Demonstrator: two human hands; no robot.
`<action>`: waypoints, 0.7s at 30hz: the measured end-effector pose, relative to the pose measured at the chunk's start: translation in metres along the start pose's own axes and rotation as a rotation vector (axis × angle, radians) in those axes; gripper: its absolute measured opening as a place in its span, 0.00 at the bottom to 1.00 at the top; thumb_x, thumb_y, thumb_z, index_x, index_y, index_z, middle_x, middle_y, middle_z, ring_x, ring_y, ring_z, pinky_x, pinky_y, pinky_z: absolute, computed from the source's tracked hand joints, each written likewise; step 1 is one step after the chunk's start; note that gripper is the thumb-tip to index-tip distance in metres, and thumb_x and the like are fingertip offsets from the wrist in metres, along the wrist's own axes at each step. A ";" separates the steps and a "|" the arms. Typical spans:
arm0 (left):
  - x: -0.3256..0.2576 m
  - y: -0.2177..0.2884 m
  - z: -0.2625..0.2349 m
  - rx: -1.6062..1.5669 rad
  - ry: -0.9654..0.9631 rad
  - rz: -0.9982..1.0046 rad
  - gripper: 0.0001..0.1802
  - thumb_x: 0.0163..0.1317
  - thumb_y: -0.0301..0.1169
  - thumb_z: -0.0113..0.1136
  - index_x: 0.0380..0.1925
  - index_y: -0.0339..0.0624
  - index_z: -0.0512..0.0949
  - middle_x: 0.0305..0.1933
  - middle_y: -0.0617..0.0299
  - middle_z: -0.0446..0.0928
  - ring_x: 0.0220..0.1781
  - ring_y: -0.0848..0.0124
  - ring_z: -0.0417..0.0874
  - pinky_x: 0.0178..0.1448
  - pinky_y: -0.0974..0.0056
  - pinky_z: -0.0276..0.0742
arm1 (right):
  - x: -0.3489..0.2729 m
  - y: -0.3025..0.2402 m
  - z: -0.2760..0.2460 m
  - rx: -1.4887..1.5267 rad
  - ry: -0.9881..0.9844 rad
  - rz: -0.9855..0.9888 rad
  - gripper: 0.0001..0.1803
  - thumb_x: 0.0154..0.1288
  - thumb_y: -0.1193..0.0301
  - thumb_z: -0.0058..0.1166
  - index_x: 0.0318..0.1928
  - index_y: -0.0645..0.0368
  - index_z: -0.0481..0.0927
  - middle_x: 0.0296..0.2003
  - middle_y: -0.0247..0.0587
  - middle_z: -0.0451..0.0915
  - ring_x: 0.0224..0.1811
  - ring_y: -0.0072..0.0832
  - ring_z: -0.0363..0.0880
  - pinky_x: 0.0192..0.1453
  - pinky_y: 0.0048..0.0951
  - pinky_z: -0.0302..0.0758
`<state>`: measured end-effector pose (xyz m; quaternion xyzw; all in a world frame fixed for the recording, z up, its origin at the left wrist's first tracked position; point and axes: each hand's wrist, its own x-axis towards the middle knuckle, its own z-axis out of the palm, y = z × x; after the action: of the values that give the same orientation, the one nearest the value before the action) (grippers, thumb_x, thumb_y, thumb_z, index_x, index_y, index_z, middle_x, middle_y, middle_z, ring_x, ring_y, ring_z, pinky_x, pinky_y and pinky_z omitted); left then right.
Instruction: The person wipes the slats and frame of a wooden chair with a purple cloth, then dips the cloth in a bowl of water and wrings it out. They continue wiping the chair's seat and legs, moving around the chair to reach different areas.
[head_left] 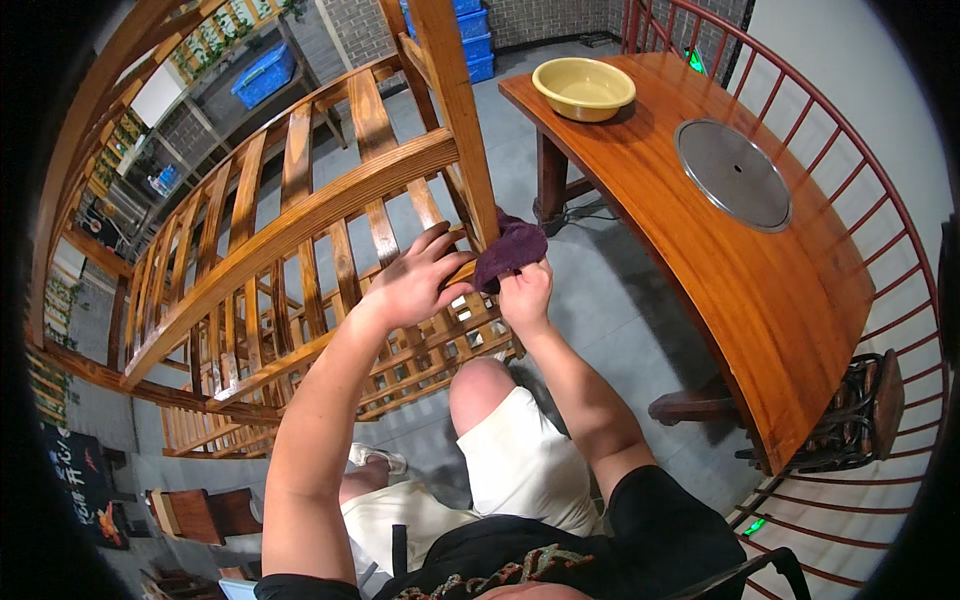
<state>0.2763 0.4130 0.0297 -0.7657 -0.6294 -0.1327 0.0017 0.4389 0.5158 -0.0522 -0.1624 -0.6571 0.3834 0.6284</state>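
Both hands, left [415, 285] and right [525, 292], gripping one purple cloth [510, 250] against one wooden post [462, 110].

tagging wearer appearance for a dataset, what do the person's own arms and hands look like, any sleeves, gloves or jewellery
Both forearms are bare up past the elbows: no sleeves reach them. The left hand and the right hand wear no gloves, and no rings, watch or bracelet show. Lower in the picture are a black top with a patterned trim and cream shorts.

Crumpled purple cloth [511, 250] pressed against wooden post [462, 120].
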 end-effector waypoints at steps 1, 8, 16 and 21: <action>-0.001 -0.001 0.002 0.004 0.003 -0.003 0.25 0.69 0.45 0.66 0.61 0.48 0.79 0.72 0.48 0.72 0.79 0.46 0.64 0.74 0.45 0.74 | 0.007 -0.002 0.001 -0.010 -0.002 -0.019 0.08 0.57 0.85 0.60 0.34 0.61 0.86 0.46 0.51 0.86 0.53 0.51 0.83 0.59 0.43 0.77; -0.008 -0.006 -0.003 0.041 -0.016 0.006 0.24 0.69 0.45 0.65 0.59 0.45 0.79 0.72 0.46 0.71 0.79 0.45 0.64 0.74 0.45 0.74 | 0.035 -0.019 0.021 -0.181 0.057 -0.279 0.07 0.59 0.81 0.67 0.38 0.61 0.85 0.40 0.46 0.86 0.50 0.48 0.83 0.57 0.45 0.78; -0.007 -0.011 0.001 -0.042 -0.020 -0.045 0.29 0.69 0.50 0.64 0.63 0.44 0.78 0.76 0.46 0.69 0.80 0.47 0.63 0.77 0.46 0.70 | 0.027 0.003 0.036 -0.441 0.184 -0.318 0.18 0.52 0.75 0.74 0.44 0.62 0.84 0.44 0.52 0.85 0.46 0.55 0.84 0.52 0.50 0.80; -0.011 -0.010 0.001 -0.072 -0.022 -0.046 0.31 0.69 0.53 0.64 0.63 0.44 0.79 0.76 0.50 0.69 0.81 0.50 0.62 0.77 0.48 0.71 | -0.004 0.007 0.022 -0.376 0.043 -0.152 0.18 0.51 0.74 0.73 0.44 0.60 0.87 0.46 0.50 0.85 0.51 0.55 0.81 0.61 0.50 0.75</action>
<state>0.2655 0.4048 0.0250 -0.7519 -0.6417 -0.1468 -0.0362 0.4169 0.5115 -0.0579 -0.2349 -0.7137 0.2020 0.6282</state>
